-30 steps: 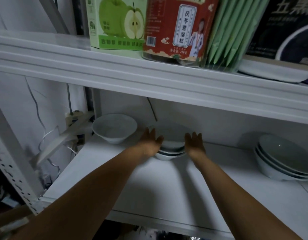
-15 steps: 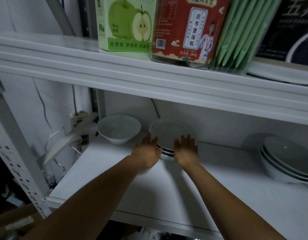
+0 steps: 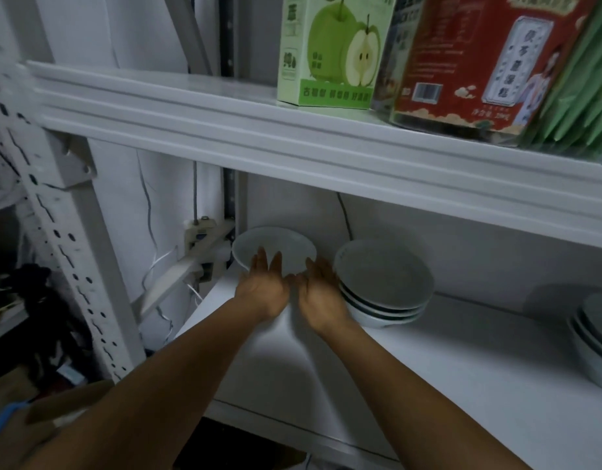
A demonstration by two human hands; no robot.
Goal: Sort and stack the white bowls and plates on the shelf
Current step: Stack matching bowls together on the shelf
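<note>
Open shelf board (image 3: 428, 368) between stacked bowls (image 3: 384, 283) and right-edge stack (image 3: 594, 337); upper shelf (image 3: 292, 137) low overhead.

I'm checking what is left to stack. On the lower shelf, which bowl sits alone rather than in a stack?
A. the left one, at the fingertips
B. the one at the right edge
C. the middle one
A: the left bowl stands single in front of the left hand and right hand, while the middle stack and right stack each show several rims.

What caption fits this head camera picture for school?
Left hand and right hand reach toward a lone bowl beside the bowl stack on the shelf.
</note>
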